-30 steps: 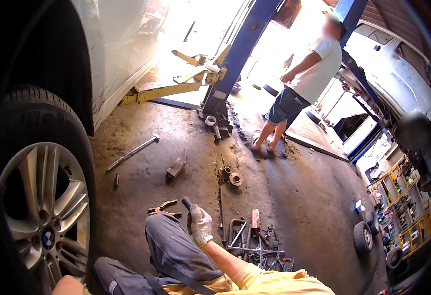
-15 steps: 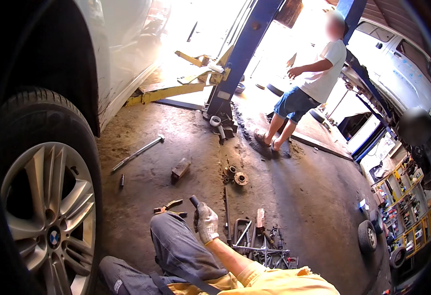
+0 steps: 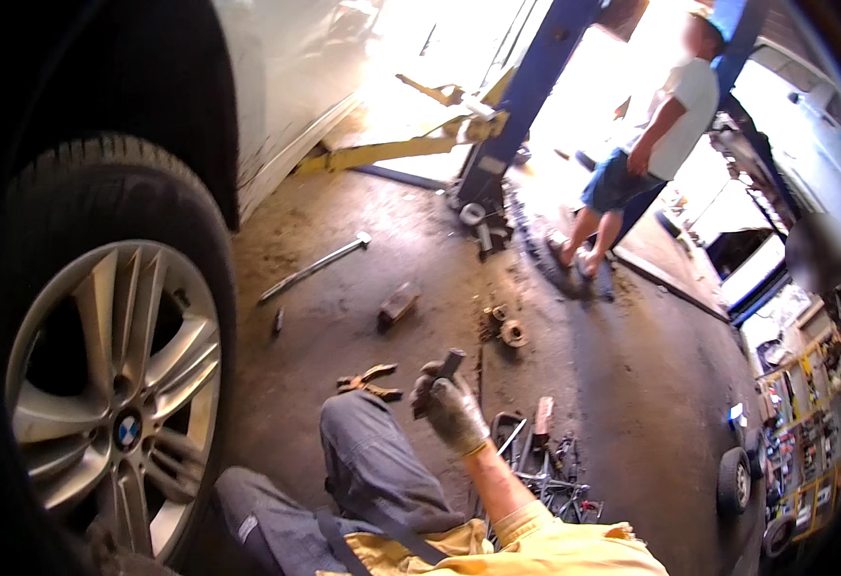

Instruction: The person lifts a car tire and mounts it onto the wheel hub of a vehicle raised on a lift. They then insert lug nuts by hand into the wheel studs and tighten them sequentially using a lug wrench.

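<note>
In the head view, my gloved right hand (image 3: pixel 451 413) is closed around a dark cylindrical socket (image 3: pixel 451 363), held upright beside my grey-trousered knee. Orange-handled pliers (image 3: pixel 370 384) lie on the floor just left of it. Right of my forearm is a pile of wrenches and other tools (image 3: pixel 547 475). A dark shape at the lower left, against the alloy wheel (image 3: pixel 166 355), seems to be my left hand (image 3: pixel 118 552); its fingers cannot be made out. A long metal bar (image 3: pixel 310 267), a rusty block (image 3: pixel 398 307) and round hub parts (image 3: pixel 511 332) rest on the floor ahead.
A white car (image 3: pixel 286 86) stands at left beside a yellow lift arm (image 3: pixel 382 151) and blue post (image 3: pixel 497 154). Another person (image 3: pixel 670 125) stands by the right post. Further right are a raised vehicle (image 3: pixel 828 168), loose tyres (image 3: pixel 733 480) and yellow shelving (image 3: pixel 804 413).
The view has shifted, moving the scene rightward and slightly upward in the picture. My right hand has risen a little with the socket. The other person's arm has dropped to their side.
</note>
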`<state>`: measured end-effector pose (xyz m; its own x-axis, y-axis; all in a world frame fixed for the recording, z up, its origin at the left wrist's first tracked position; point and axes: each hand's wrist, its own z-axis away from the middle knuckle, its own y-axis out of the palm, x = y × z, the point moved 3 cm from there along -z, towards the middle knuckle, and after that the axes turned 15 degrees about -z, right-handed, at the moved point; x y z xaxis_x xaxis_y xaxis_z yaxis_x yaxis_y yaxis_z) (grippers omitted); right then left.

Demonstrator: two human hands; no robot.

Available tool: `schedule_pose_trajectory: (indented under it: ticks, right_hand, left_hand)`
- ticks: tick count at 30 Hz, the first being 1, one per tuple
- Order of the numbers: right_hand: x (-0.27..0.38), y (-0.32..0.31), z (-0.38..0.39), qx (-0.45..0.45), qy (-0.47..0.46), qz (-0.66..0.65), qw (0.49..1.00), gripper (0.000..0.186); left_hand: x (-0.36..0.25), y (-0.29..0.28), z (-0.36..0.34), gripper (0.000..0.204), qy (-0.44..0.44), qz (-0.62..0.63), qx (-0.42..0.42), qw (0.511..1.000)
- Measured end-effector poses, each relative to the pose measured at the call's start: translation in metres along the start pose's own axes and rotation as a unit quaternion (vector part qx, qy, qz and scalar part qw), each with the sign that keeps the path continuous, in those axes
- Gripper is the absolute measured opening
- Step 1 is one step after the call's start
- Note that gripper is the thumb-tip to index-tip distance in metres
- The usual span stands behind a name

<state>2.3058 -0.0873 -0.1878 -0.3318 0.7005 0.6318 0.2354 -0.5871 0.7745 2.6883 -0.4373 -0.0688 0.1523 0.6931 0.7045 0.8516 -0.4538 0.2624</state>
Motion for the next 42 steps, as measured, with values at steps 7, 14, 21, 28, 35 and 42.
schedule_pose_trajectory:
  ticks: [7, 14, 21, 28, 35, 42]
  right_hand:
    - [-0.042, -0.096, -0.031, -0.202, 0.054, 0.173, 0.962, 0.028]
    - [-0.164, -0.228, 0.015, -0.295, 0.193, 0.400, 0.846, 0.032]
    - [-0.231, -0.226, 0.030, -0.172, 0.234, 0.641, 0.711, 0.046]
    - [-0.258, -0.212, 0.016, -0.092, 0.220, 0.768, 0.595, 0.029]
    - [-0.241, -0.202, 0.022, -0.170, 0.307, 0.710, 0.610, 0.039]
    - [-0.147, -0.029, -0.034, -0.049, -0.028, 0.509, 0.859, 0.031]
  left_hand:
    - [-0.040, 0.033, 0.035, 0.053, -0.218, 0.944, 0.057, 0.242]
    - [0.027, -0.041, -0.029, 0.053, -0.169, 0.883, 0.145, 0.413]
    - [0.026, -0.023, -0.043, 0.058, -0.158, 0.877, 0.190, 0.413]
    - [0.023, -0.030, -0.040, 0.062, -0.135, 0.889, 0.195, 0.392]
    - [0.025, -0.043, -0.027, 0.046, -0.130, 0.900, 0.085, 0.408]
    - [-0.022, -0.180, 0.021, 0.027, 0.081, 0.924, 0.373, -0.032]
